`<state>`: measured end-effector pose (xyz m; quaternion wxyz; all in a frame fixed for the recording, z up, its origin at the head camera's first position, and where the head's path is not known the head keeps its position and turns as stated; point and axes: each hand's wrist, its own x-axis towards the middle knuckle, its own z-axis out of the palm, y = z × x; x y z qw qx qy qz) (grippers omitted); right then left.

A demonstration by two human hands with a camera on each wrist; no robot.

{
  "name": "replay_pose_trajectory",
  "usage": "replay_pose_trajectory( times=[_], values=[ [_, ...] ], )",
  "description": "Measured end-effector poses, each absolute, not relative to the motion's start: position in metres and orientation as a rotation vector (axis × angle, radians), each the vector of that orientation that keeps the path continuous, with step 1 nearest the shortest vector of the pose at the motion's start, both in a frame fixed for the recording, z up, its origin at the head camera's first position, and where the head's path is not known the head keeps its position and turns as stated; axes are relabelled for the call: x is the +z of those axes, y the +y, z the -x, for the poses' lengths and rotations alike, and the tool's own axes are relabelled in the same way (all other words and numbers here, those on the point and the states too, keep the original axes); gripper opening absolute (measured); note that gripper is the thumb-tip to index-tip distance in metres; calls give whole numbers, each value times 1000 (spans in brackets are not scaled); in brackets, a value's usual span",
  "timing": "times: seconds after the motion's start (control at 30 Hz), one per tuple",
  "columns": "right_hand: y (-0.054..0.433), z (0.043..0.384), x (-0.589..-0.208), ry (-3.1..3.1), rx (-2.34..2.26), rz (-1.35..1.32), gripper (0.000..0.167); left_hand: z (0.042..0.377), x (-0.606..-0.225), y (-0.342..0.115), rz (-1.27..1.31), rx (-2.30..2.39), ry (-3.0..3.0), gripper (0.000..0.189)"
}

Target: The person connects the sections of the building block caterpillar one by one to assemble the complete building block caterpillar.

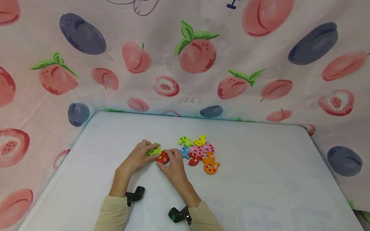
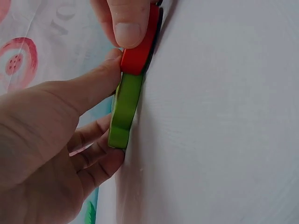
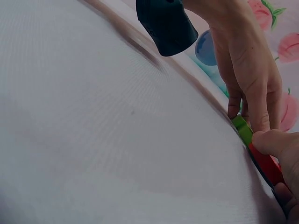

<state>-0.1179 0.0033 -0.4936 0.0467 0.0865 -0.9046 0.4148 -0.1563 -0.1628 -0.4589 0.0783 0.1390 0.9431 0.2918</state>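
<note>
My left hand (image 1: pixel 140 154) holds a green puzzle piece with a smiling face (image 1: pixel 154 150) between thumb and fingers. Against its edge sits a red puzzle piece marked 2 (image 1: pixel 162 158), which my right hand (image 1: pixel 175 166) pinches at the side. In the left wrist view the green piece (image 2: pixel 126 107) and the red piece (image 2: pixel 139 56) touch end to end, low over the white table. The left thumb reaches to where they meet. From the right wrist view, the red piece (image 3: pixel 267 164) is partly covered by the right thumb and fingers.
Right of the hands lies a cluster of coloured number pieces: green (image 1: pixel 185 141), yellow (image 1: pixel 200 140), blue (image 1: pixel 185 151), pink (image 1: pixel 196 150), red (image 1: pixel 195 159) and orange (image 1: pixel 211 168). The white table (image 1: pixel 268 173) meets a fruit-printed cloth (image 1: pixel 185 96) behind. Black cameras are strapped to both wrists.
</note>
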Motion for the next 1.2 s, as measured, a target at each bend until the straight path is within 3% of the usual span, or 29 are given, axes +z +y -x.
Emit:
replay_pose_trajectory(
  times=[1.2],
  values=[
    [6, 122, -493, -2797, 1228, -305, 49, 162, -464, -164, -419, 884, 2835, 47]
  ],
)
